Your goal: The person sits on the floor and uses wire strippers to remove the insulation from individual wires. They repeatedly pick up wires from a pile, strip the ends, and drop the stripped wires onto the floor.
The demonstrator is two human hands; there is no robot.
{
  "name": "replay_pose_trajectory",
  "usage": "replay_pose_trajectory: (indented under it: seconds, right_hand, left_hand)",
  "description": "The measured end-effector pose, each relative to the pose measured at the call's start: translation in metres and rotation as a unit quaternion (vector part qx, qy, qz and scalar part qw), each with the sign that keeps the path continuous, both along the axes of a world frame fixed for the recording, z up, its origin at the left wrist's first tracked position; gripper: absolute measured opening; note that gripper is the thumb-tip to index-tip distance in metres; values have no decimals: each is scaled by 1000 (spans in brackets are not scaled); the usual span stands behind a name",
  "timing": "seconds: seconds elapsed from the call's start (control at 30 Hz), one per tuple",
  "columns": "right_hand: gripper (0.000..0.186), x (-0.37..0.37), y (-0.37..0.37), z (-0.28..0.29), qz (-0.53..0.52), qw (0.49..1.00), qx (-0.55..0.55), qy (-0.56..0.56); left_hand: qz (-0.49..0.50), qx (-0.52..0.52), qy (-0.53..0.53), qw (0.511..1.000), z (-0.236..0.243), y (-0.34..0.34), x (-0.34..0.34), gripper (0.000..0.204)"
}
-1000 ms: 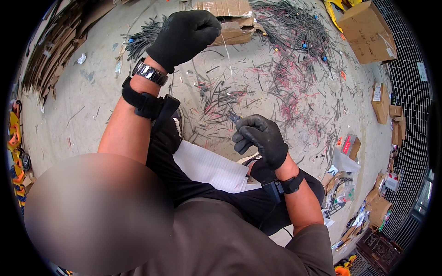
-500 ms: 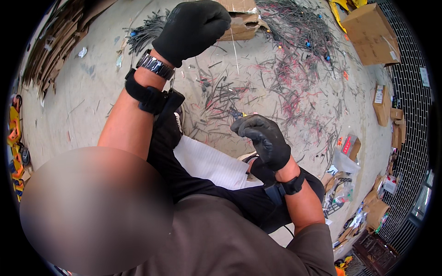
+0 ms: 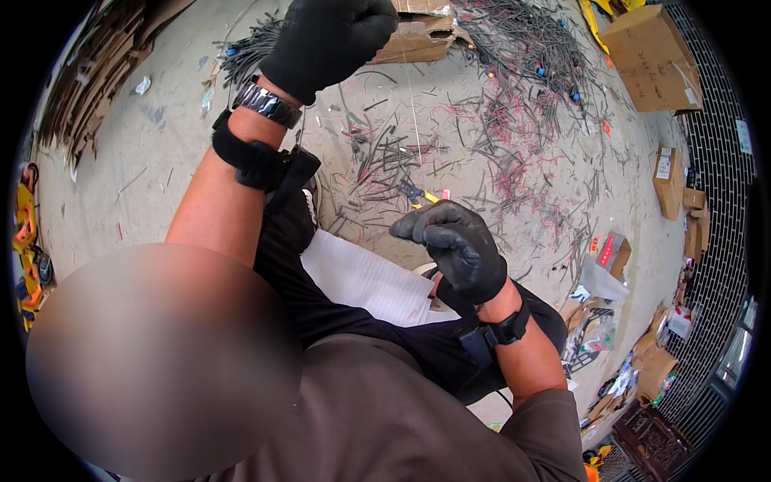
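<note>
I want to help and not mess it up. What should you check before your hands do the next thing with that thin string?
1. Left hand closed on the upper end of the thin strand: ok, the fist is shut at the top.
2. Right hand closed on the lower end: cannot tell, the glove hides the grip.
3. Strand straight between the hands: ok, it runs as one fine line.
4. Both gloves on: ok, black gloves cover both hands.
5. Small pliers within reach: ok, they lie on the floor just beyond the right hand.
6. White sheet on the lap: ok, it lies flat.
</note>
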State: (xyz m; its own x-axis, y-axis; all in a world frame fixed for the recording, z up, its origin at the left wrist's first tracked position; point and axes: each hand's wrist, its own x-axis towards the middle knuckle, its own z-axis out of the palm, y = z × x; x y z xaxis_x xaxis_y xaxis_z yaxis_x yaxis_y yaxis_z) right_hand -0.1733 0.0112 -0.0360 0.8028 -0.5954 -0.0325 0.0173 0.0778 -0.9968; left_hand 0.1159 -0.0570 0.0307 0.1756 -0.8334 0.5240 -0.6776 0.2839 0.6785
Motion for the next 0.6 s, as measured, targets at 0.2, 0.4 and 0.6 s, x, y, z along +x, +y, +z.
replay_pose_trajectory:
  seconds: [0.2,0.4,0.6]
  right_hand:
    - [20,0,-4,6,-17,961,255,109]
    - [24,3,-15,13,22,974,122,192]
    - [17,1,-31,-11,95,917,-386,-27]
  left_hand:
    - [-69,18,1,997,-12,-2,12,12]
    - [-75,26,4,997,-15,0,13,12]
    - [-74,43,-8,996,-12,1,12,15]
